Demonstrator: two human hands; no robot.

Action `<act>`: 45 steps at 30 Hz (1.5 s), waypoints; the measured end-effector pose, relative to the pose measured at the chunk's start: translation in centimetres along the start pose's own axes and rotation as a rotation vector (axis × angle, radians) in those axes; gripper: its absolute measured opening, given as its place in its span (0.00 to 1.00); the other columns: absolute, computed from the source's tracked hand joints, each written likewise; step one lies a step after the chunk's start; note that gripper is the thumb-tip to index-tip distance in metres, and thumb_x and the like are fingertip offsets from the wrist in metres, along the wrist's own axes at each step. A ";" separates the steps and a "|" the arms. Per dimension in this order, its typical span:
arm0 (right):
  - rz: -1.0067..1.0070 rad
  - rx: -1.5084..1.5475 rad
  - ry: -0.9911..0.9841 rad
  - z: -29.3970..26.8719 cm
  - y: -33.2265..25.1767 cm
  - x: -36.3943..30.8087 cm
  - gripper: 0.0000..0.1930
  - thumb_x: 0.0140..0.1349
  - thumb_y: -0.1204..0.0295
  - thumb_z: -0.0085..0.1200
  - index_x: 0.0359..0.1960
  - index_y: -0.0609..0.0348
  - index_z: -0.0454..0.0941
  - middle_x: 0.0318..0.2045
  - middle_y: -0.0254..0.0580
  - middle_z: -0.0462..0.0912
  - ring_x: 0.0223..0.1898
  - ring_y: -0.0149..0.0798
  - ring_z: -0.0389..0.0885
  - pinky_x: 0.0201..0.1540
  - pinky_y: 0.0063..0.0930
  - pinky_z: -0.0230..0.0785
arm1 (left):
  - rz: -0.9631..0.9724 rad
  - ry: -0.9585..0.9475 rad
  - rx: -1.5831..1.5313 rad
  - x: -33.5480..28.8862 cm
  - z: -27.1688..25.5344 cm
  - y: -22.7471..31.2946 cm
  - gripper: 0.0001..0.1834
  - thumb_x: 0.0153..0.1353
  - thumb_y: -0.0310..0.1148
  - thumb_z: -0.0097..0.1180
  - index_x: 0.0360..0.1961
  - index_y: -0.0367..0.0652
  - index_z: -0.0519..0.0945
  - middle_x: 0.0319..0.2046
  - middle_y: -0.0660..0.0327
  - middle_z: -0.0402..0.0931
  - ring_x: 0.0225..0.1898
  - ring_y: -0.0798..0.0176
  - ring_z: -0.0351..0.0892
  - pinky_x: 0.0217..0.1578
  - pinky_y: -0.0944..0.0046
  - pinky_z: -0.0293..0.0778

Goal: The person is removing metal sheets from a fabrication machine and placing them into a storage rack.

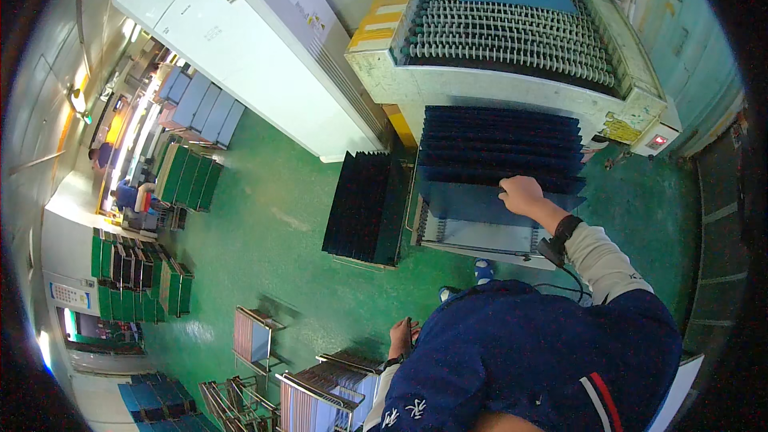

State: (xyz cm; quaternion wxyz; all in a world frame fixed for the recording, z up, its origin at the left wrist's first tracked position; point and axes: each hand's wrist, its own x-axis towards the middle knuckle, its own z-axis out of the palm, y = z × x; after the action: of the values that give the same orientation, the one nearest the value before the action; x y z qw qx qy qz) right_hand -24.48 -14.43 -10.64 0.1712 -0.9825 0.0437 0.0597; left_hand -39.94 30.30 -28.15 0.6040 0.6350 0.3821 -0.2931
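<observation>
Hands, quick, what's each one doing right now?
Right hand: closed on a dark blue panel in the rack.
Left hand: down by side, grip cannot be told.

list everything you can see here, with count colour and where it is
roller conveyor machine: one, cream casing with dark rollers, top centre
rack of dark blue panels: one, upright panels in a metal frame, below the machine
black panel stack: one, on the floor left of the blue rack
white cabinet: one, tall, upper left
green racks: several, along the left side
blue racks: several, upper left, behind the green ones
metal carts with thin panels: a few, bottom centre
floor: green, throughout
other people: at least two, in blue, far left
right hand: closed grip on the top edge of a blue panel
left hand: low, holds a thin dark item, by the carts
</observation>
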 end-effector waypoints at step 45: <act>-0.010 -0.023 0.018 0.6 0.8 0.5 0.10 0.49 0.65 0.53 0.27 0.59 0.77 0.25 0.52 0.78 0.32 0.53 0.77 0.34 0.45 0.68 | 0.064 -0.045 0.073 1.6 0.0 -0.7 0.17 0.58 0.33 0.49 0.43 0.31 0.69 0.33 0.50 0.76 0.21 0.58 0.77 0.21 0.63 0.77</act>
State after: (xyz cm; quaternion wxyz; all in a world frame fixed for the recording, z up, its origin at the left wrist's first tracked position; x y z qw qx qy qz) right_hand -24.10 -15.04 -11.56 0.1596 -0.9851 0.0398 0.0504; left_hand -39.68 30.46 -29.84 0.5982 0.6617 0.3368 -0.3016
